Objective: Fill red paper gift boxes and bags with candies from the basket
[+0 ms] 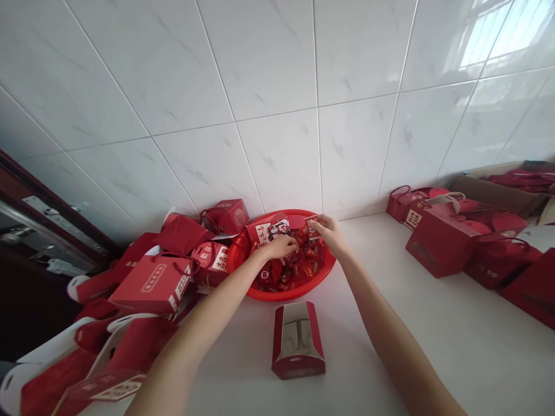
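Observation:
A round red plastic basket (284, 295) holds many small red-wrapped candies (297, 271) and a printed red card or packet (264, 229). My left hand (281, 247) reaches in over the middle of it, its fingers drawn together among the candies; what they grip is too small to make out. At the basket's right side, my right hand (332, 233) pinches a red-wrapped candy (313, 227) between thumb and fingers. In front of the basket stands an open red gift box (299, 370), its pale inside facing up.
Red gift boxes (150, 283) are heaped along the left, some with rope handles. More red boxes (442, 240) stand at the right, near a brown carton (498, 193). A tiled wall (277, 162) rises behind the white tabletop (368, 358).

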Available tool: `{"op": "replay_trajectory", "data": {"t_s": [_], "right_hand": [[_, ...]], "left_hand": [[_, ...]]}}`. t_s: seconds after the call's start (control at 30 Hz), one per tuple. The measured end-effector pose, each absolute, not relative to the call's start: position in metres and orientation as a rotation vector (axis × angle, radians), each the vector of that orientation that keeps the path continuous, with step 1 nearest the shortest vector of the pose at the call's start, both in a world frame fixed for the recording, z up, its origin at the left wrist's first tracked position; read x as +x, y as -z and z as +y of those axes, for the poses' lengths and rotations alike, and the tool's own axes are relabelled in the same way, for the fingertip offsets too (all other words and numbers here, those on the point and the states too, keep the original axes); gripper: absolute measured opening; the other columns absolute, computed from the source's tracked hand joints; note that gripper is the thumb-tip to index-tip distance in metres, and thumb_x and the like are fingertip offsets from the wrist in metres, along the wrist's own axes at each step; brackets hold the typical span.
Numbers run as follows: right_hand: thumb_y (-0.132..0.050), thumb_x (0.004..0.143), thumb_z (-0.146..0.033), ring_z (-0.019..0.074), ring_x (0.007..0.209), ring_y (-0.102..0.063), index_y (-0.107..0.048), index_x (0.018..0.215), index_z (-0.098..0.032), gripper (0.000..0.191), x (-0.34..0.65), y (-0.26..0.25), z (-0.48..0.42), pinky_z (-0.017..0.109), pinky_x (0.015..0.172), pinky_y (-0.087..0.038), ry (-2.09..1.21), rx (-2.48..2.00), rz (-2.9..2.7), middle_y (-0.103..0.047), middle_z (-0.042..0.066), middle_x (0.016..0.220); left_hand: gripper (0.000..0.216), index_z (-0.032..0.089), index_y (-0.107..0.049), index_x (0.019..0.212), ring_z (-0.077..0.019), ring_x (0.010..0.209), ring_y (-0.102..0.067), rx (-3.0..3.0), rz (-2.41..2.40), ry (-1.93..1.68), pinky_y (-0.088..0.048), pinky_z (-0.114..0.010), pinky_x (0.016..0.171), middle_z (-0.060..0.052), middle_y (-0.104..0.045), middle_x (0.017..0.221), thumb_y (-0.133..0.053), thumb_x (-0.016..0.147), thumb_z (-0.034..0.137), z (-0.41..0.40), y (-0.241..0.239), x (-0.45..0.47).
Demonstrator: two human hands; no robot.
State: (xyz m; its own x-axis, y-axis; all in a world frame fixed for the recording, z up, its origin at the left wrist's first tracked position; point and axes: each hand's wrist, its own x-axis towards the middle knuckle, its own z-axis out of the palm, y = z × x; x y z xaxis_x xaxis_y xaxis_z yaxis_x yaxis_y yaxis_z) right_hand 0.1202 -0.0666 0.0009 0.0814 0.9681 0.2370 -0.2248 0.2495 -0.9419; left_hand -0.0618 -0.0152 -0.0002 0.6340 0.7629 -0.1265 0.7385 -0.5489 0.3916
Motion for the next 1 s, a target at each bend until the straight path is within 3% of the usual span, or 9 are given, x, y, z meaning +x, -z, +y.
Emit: {"op": "replay_trajectory", "data": {"t_s": [0.1,0.23,0.37,0.5,0.57,0.7,0.77,0.87,1.0], "right_hand": [[-0.077,0.068,-0.053,0.0164,0.064,-0.066,-0.061,0.076,-0.021,0.037,0.12,-0.001,-0.067,0.03,0.064,-0.053,-1.089,-0.885,-1.112,-0.07,0.001,0.068],[-0.077,0.068,-0.053,0.016,0.064,-0.066,-0.061,0.076,-0.02,0.037,0.12,-0.001,-0.067,0.03,0.064,-0.054,-1.092,-0.872,-1.105,-0.071,0.001,0.069],[-0.079,0.064,-0.053,0.0156,0.062,-0.065,-0.061,0.074,-0.02,0.038,0.119,-0.002,-0.066,0.028,0.06,-0.054,-1.095,-0.88,-1.025,-0.071,0.002,0.068],[-0.078,0.066,-0.053,0.0159,0.061,-0.066,-0.06,0.074,-0.02,0.038,0.118,-0.003,-0.066,0.028,0.058,-0.055,-1.055,-0.894,-0.943,-0.071,0.002,0.068],[-0.077,0.066,-0.053,0.0158,0.061,-0.066,-0.06,0.073,-0.021,0.038,0.119,-0.003,-0.066,0.028,0.058,-0.055,-1.035,-0.897,-0.92,-0.071,0.002,0.069],[-0.077,0.066,-0.05,0.0162,0.062,-0.067,-0.06,0.074,-0.021,0.035,0.12,-0.004,-0.067,0.029,0.061,-0.056,-1.032,-0.877,-0.872,-0.071,0.002,0.07],[-0.077,0.066,-0.047,0.0167,0.064,-0.068,-0.059,0.074,-0.021,0.033,0.12,-0.005,-0.067,0.03,0.062,-0.056,-1.026,-0.859,-0.846,-0.072,0.002,0.07],[-0.077,0.066,-0.044,0.0173,0.064,-0.068,-0.059,0.076,-0.021,0.031,0.12,-0.005,-0.067,0.03,0.062,-0.056,-1.024,-0.842,-0.815,-0.072,0.002,0.069],[-0.076,0.065,-0.042,0.0172,0.065,-0.068,-0.06,0.079,-0.021,0.03,0.119,-0.005,-0.066,0.031,0.065,-0.056,-1.026,-0.835,-0.799,-0.073,0.002,0.069]], "left_hand": [[0.022,0.017,-0.07,0.071,-0.0159,0.065,-0.06,2.478,1.194,-0.004,-0.042,-0.024,0.062,-0.001,-0.069,0.068,-0.049,0.078,0.018,-0.017,0.001,-0.062],[0.019,0.019,-0.072,0.078,-0.0163,0.07,-0.064,2.522,1.209,0.058,-0.042,-0.022,0.061,-0.001,-0.073,0.075,-0.054,0.074,0.015,-0.017,0.002,-0.063],[0.021,0.021,-0.073,0.091,-0.0183,0.085,-0.068,2.565,1.204,0.067,-0.047,-0.022,0.071,-0.002,-0.076,0.091,-0.057,0.078,0.018,-0.017,0.002,-0.065],[0.025,0.019,-0.071,0.101,-0.024,0.1,-0.066,2.614,1.243,0.002,-0.048,-0.03,0.088,-0.008,-0.073,0.104,-0.052,0.087,0.023,-0.019,0.002,-0.063],[0.033,0.018,-0.066,0.118,-0.0274,0.11,-0.062,2.623,1.304,-0.083,-0.046,-0.036,0.096,-0.012,-0.068,0.117,-0.052,0.088,0.024,-0.019,0.004,-0.061],[0.068,0.022,-0.036,0.15,-0.0309,0.12,-0.058,2.572,1.313,-0.177,-0.045,-0.042,0.101,-0.016,-0.055,0.135,-0.06,0.087,0.03,-0.016,0.009,-0.055],[0.068,0.026,-0.037,0.151,-0.0313,0.118,-0.059,2.568,1.266,-0.088,-0.045,-0.041,0.101,-0.016,-0.053,0.136,-0.061,0.087,0.03,-0.014,0.01,-0.05],[0.058,0.028,-0.051,0.142,-0.0317,0.116,-0.061,2.609,1.261,0.086,-0.046,-0.039,0.098,-0.014,-0.051,0.136,-0.062,0.086,0.036,-0.012,0.01,-0.037],[0.043,0.02,-0.065,0.125,-0.0321,0.11,-0.063,2.669,1.379,0.103,-0.049,-0.039,0.092,-0.017,-0.059,0.126,-0.059,0.085,0.036,-0.01,0.005,-0.022]]}}
